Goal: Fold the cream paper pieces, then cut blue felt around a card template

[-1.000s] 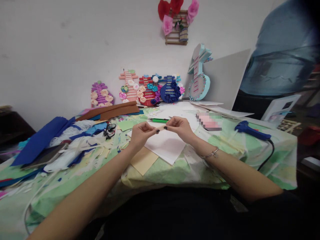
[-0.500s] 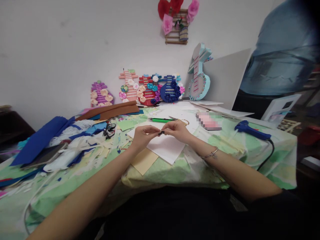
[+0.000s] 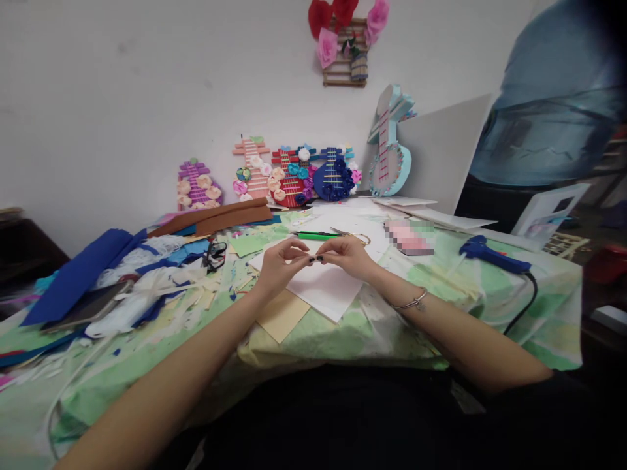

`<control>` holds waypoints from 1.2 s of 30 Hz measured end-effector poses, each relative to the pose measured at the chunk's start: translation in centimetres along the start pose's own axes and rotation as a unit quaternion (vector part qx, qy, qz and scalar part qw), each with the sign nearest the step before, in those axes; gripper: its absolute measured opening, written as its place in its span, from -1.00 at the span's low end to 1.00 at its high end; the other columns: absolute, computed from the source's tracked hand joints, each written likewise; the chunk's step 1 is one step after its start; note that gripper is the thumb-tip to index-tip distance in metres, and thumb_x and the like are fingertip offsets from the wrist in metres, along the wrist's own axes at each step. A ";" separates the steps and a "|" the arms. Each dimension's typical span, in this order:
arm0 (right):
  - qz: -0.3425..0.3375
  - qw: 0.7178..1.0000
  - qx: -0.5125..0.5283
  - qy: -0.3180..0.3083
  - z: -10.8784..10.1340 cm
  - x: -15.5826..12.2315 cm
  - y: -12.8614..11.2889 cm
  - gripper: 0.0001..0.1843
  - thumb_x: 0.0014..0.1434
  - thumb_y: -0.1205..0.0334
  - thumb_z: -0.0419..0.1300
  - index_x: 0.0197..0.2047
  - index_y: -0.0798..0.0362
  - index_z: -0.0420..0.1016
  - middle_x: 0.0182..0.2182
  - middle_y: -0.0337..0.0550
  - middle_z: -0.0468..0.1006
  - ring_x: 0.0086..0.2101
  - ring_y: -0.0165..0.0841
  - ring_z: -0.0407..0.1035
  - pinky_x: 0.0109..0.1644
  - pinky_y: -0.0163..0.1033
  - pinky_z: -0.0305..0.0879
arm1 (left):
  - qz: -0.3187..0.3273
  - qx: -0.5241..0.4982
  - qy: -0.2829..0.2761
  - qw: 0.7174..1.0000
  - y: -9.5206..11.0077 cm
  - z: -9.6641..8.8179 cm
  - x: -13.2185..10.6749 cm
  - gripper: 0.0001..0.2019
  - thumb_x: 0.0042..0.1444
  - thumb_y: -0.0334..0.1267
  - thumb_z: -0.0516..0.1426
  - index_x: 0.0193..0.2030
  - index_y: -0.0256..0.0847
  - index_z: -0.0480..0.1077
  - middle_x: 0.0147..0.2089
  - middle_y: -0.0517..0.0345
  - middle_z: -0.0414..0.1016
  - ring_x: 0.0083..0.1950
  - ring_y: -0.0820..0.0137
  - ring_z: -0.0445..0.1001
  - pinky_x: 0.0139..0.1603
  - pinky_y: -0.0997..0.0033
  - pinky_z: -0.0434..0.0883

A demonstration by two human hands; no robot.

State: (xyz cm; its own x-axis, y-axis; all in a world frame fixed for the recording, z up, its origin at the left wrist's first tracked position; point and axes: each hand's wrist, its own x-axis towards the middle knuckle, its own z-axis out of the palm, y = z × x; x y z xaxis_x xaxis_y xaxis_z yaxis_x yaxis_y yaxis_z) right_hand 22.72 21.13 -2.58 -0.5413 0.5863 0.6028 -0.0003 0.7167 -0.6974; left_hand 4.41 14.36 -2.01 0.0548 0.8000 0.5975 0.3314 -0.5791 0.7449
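Observation:
My left hand (image 3: 281, 264) and my right hand (image 3: 345, 254) meet fingertip to fingertip above a white sheet of paper (image 3: 330, 294). The right thumb and fingers are pinched together; whatever they hold is too small or hidden to make out. On my left hand a gap shows between the curled forefinger and the thumb, whose tip comes close to the right fingertips. Dark nails show at both thumbs. Beneath my left wrist lies a tan square of paper (image 3: 283, 316). Just beyond the hands are a green pen-like tool (image 3: 316, 235) and scissors (image 3: 361, 238).
A blue glue gun (image 3: 494, 254) with a black cord lies right. A pink, pixelated object (image 3: 410, 236) sits nearer the middle. Blue sheets (image 3: 81, 274), brown sheets (image 3: 215, 217) and scraps crowd the left. Several decorated lute-shaped crafts (image 3: 289, 176) lean against the wall.
The left forefinger has lifted away from the thumb, leaving a gap between them. My right hand keeps its pinch, and both hands stay in nearly the same place.

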 end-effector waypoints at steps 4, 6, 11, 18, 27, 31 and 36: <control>-0.002 0.999 0.012 0.030 -0.3 0.0 0.3 -0.86 0.05 0.22 0.25 -0.34 0.11 0.57 -0.48 -0.18 0.56 -0.40 -0.36 0.42 -0.25 -0.27 0.30 | 0.009 -0.013 0.013 1.000 0.3 -0.2 0.1 -0.73 -0.03 -0.19 0.28 -0.24 -0.19 0.33 -0.36 0.09 0.60 -0.33 0.30 0.59 -0.27 0.36 0.46; -0.005 0.999 0.017 0.039 -0.4 0.0 0.3 -0.85 0.05 0.21 0.25 -0.34 0.10 0.57 -0.48 -0.18 0.56 -0.40 -0.36 0.43 -0.24 -0.26 0.31 | 0.016 -0.011 0.023 1.000 0.3 -0.3 0.1 -0.75 -0.04 -0.18 0.29 -0.29 -0.20 0.35 -0.36 0.10 0.59 -0.32 0.30 0.58 -0.25 0.36 0.46; -0.004 0.998 0.024 0.057 -0.4 -0.1 0.2 -0.83 0.05 0.16 0.26 -0.34 0.09 0.57 -0.49 -0.18 0.57 -0.41 -0.36 0.44 -0.25 -0.26 0.32 | 0.025 0.000 0.043 0.999 0.2 -0.5 0.3 -0.79 -0.07 -0.17 0.31 -0.39 -0.25 0.43 -0.41 0.09 0.56 -0.35 0.34 0.56 -0.28 0.40 0.44; -0.002 0.997 0.024 0.071 -0.4 -0.1 0.0 -0.85 0.03 0.19 0.28 -0.36 0.09 0.58 -0.50 -0.18 0.58 -0.41 -0.36 0.45 -0.25 -0.26 0.32 | 0.023 -0.034 0.031 0.999 0.2 -0.5 0.3 -0.71 -0.05 -0.19 0.31 -0.22 -0.23 0.40 -0.34 0.07 0.59 -0.34 0.30 0.58 -0.30 0.36 0.47; -0.005 0.997 0.033 0.069 -0.3 -0.1 0.0 -0.80 0.02 0.15 0.29 -0.34 0.13 0.58 -0.51 -0.15 0.59 -0.43 -0.36 0.46 -0.27 -0.26 0.35 | 0.026 -0.011 0.039 0.999 -0.2 -0.7 0.3 -0.83 -0.10 -0.22 0.33 -0.38 -0.26 0.55 -0.31 0.01 0.60 -0.29 0.31 0.55 -0.25 0.38 0.46; -0.014 0.997 0.037 0.063 -0.3 0.0 0.1 -0.82 0.02 0.18 0.30 -0.35 0.12 0.59 -0.49 -0.16 0.59 -0.42 -0.36 0.46 -0.26 -0.27 0.35 | 0.014 -0.001 0.049 0.999 -0.3 -0.8 0.4 -0.83 -0.11 -0.21 0.34 -0.40 -0.26 0.56 -0.41 0.05 0.59 -0.38 0.35 0.53 -0.32 0.41 0.44; -0.015 0.997 0.037 0.068 -0.3 0.0 0.1 -0.82 -0.02 0.21 0.33 -0.33 0.12 0.61 -0.46 -0.14 0.61 -0.40 -0.34 0.48 -0.25 -0.26 0.37 | 0.005 -0.017 0.062 0.998 -0.5 -0.8 0.5 -0.81 -0.13 -0.20 0.34 -0.46 -0.29 0.52 -0.47 0.05 0.56 -0.43 0.36 0.52 -0.37 0.41 0.43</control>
State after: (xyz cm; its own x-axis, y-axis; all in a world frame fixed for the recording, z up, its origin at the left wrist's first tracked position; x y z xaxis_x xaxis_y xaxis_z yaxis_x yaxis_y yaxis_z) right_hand 23.00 21.32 -2.57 -0.4211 0.6137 0.6678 -0.0803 0.7082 -0.7014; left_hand 3.52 14.89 -1.81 -0.0604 0.7692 0.6362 0.2999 -0.5939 0.7466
